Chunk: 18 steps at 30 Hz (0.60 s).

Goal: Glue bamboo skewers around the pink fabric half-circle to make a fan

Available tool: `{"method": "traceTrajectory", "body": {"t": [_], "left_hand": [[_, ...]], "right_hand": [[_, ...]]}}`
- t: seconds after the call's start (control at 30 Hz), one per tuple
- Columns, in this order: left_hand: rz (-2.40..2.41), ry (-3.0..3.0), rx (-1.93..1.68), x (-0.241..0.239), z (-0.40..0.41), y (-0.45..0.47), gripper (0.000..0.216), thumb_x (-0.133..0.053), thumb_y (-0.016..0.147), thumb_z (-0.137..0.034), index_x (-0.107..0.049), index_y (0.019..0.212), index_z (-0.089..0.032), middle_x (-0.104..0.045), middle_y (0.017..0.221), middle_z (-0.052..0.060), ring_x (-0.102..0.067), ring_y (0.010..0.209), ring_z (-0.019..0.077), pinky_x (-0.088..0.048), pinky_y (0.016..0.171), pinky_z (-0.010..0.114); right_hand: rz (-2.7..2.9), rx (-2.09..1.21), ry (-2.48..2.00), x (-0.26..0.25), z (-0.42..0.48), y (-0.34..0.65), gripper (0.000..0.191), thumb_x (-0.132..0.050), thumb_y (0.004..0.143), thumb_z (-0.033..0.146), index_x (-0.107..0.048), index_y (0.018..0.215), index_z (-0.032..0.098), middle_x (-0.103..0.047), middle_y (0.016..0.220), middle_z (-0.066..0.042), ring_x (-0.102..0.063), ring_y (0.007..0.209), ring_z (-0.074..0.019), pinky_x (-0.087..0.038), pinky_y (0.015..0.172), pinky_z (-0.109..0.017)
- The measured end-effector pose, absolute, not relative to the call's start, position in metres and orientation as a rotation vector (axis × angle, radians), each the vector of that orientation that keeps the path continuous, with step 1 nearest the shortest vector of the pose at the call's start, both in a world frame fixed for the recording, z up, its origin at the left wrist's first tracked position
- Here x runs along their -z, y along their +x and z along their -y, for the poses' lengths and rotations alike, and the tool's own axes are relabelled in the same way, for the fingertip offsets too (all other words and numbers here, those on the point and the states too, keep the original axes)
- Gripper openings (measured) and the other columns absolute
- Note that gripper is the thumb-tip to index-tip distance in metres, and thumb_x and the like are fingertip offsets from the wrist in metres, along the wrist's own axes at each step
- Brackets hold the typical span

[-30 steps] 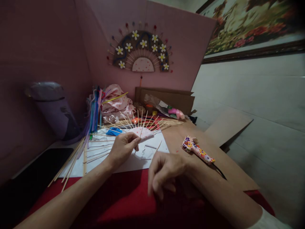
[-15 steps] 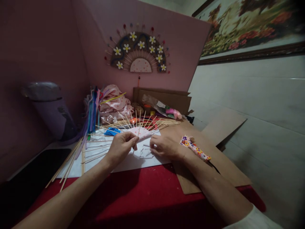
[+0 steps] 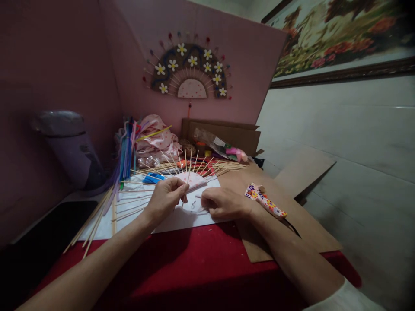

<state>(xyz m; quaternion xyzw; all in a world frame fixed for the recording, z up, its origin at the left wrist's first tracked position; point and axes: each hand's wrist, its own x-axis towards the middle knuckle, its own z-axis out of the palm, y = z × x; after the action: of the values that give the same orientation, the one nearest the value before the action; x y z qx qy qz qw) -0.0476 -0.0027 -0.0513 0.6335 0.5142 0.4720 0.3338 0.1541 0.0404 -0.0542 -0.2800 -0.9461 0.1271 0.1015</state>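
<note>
My left hand [image 3: 164,198] pinches a thin bamboo stick [image 3: 189,172] between thumb and fingertips, and the stick stands nearly upright. Behind it lies a half-round fan base [image 3: 196,178] covered in pink dotted cloth, with several sticks spreading from its curved edge. To the right, my right hand [image 3: 223,202] is closed, its fingers curled down at small white strips [image 3: 196,205] on the white paper [image 3: 186,222]. Whether those fingers grip anything is hidden. Several more sticks [image 3: 132,198] lie left of my left hand.
A finished fan with white flowers [image 3: 192,62] hangs on the pink wall. Pipe cleaners [image 3: 125,151], bunched pink cloth [image 3: 157,134] and a purple container [image 3: 74,155] stand at the left. A flower-patterned object [image 3: 266,202] lies on brown cardboard [image 3: 311,229] at the right.
My right hand has curled its fingers in more and shifted slightly left and down at the white strips. My left hand keeps its pinch on the stick, almost still.
</note>
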Motion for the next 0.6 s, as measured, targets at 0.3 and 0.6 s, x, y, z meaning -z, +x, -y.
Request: {"method": "traceTrajectory", "body": {"t": [0.3,0.6], "left_hand": [[-1.305,1.630,-1.249,0.055,0.000,-0.048,0.026,-0.054,0.078,-0.039,-0.054,0.065,-0.017,-0.060,0.054,0.002,-0.041,0.038,0.0072,-0.032,0.034,0.019],[-1.310,1.548,-1.287,0.051,0.002,-0.044,0.020,-0.056,0.076,-0.034,-0.052,0.065,-0.017,-0.060,0.052,0.002,-0.042,0.038,0.0071,-0.032,0.033,0.018]], "right_hand": [[2.385,-0.237,-0.680,0.055,-0.050,0.153,0.018,-0.045,0.077,0.003,-0.056,0.084,0.015,-0.055,0.082,-0.003,-0.048,0.070,-0.0113,-0.039,0.066,-0.025],[2.689,-0.059,-0.884,0.068,-0.047,0.150,0.014,-0.049,0.075,0.009,-0.058,0.083,0.014,-0.058,0.075,-0.005,-0.044,0.065,-0.0128,-0.034,0.060,-0.026]]}}
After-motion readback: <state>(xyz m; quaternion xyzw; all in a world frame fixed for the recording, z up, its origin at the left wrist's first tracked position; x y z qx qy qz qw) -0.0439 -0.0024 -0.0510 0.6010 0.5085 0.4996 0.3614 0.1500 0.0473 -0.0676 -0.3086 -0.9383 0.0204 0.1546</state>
